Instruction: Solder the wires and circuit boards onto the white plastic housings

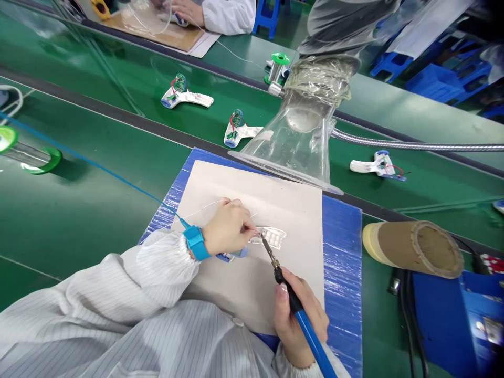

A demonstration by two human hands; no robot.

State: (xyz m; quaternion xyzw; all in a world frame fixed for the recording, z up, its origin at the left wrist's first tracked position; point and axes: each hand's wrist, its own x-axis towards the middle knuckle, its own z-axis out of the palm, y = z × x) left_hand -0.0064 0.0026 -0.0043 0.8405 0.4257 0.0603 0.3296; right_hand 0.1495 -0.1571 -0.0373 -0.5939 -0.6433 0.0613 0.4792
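My right hand (301,320) is wrapped round the blue and black handle of a soldering iron (289,286). The iron's tip touches or nearly touches a white plastic half-shell (273,237) lying on the pale work sheet (291,205). At the shell's left end, my left hand (230,226) is closed in a pinch close to the tip. Thin solder wire (200,209) runs into this hand from the left. A blue-grey part (232,254) shows below the left wrist; the pinched fingertips hide the joint itself. A blue wrist strap (197,242) with a cord circles that wrist.
A clear fume hood (299,142) hangs just beyond the sheet. White half-shells with circuit boards (187,97) lie on the green belt behind. Solder spools stand at left (35,155) and back (279,68). A brown cardboard roll (413,247) lies right. Across the belt, a co-worker's hand (189,11) works.
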